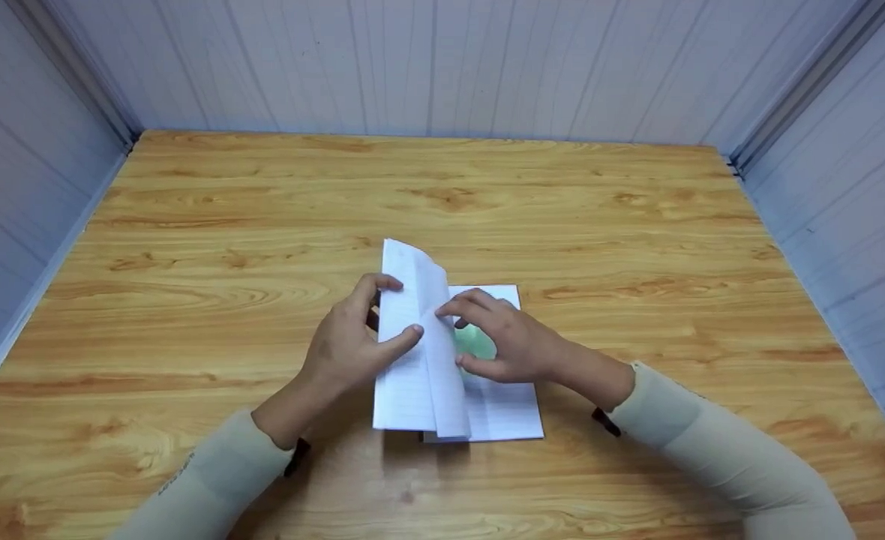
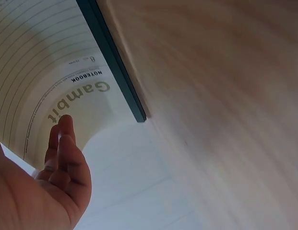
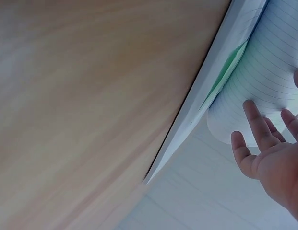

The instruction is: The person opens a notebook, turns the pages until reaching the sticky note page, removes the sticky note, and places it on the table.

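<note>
An open notebook (image 1: 405,390) with lined white pages lies in the middle of the table. My left hand (image 1: 352,337) grips its raised left side, thumb on the inner page and fingers behind. In the left wrist view, a printed notebook page (image 2: 91,110) reading "Gambit NOTEBOOK" curves beside that hand's fingers, near a dark spine edge (image 2: 115,62). My right hand (image 1: 510,341) touches a curved, half-turned page (image 1: 446,397) with spread fingertips. Behind that hand, a flat green piece (image 1: 475,341) rests on the right-hand page, partly hidden; its edge also shows in the right wrist view.
The wood-grain table (image 1: 262,195) stretches around the notebook on every side. Pale panelled walls (image 1: 427,67) stand along its back and both sides. Light long sleeves (image 1: 217,472) cover both forearms, with a small dark strap piece (image 1: 606,422) below the right wrist.
</note>
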Action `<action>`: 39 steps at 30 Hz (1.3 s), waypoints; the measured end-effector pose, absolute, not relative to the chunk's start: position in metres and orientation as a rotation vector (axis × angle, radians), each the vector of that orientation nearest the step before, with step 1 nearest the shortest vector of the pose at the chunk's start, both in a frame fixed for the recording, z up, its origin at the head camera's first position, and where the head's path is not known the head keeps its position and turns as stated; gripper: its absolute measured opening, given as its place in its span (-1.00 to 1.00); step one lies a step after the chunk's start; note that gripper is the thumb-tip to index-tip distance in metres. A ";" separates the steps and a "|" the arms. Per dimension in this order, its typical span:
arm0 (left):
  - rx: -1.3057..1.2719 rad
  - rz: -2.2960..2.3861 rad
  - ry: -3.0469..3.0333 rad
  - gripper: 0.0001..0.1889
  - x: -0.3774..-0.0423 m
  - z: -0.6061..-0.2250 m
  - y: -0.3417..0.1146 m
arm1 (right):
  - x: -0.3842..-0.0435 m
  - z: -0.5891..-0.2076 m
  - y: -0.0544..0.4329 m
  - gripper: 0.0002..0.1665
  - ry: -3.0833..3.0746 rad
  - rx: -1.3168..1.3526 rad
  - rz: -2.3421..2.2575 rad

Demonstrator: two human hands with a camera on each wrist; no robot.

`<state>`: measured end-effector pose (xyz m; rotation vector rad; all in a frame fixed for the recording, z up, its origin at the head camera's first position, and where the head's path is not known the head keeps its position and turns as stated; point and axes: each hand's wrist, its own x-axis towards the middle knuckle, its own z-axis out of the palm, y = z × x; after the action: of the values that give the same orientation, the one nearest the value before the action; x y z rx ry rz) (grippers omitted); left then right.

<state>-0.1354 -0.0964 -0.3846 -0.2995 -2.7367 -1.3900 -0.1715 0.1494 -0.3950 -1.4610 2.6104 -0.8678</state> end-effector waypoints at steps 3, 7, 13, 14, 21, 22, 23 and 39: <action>-0.280 -1.480 -2.719 -0.42 -0.134 -0.383 -0.095 | -0.170 -0.393 0.147 -0.36 2.612 -1.444 -0.856; -0.274 -1.564 -2.685 -0.39 -0.134 -0.381 -0.094 | -0.169 -0.393 0.144 -0.31 2.607 -1.419 -0.860; -0.270 -1.655 -2.672 -0.38 -0.133 -0.379 -0.091 | -0.167 -0.392 0.141 -0.24 2.605 -1.414 -0.888; -0.273 -1.675 -2.662 -0.39 -0.134 -0.379 -0.091 | -0.166 -0.392 0.141 -0.23 2.613 -1.414 -0.880; -0.294 -1.745 -2.583 -0.37 -0.136 -0.379 -0.094 | -0.171 -0.390 0.146 -0.30 2.713 -1.381 -0.782; -0.290 -1.740 -2.581 -0.37 -0.136 -0.379 -0.095 | -0.172 -0.391 0.147 -0.33 2.727 -1.366 -0.764; -0.285 -1.737 -2.579 -0.36 -0.137 -0.379 -0.095 | -0.172 -0.392 0.149 -0.35 2.737 -1.348 -0.743; -0.290 -1.884 -2.459 -0.36 -0.135 -0.382 -0.104 | -0.171 -0.407 0.145 -0.16 2.744 -1.151 -0.329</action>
<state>-0.1351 -0.1043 -0.3820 -0.2903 -2.4590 -1.8842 -0.1715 0.1448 -0.4073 -1.1505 2.7438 -0.3292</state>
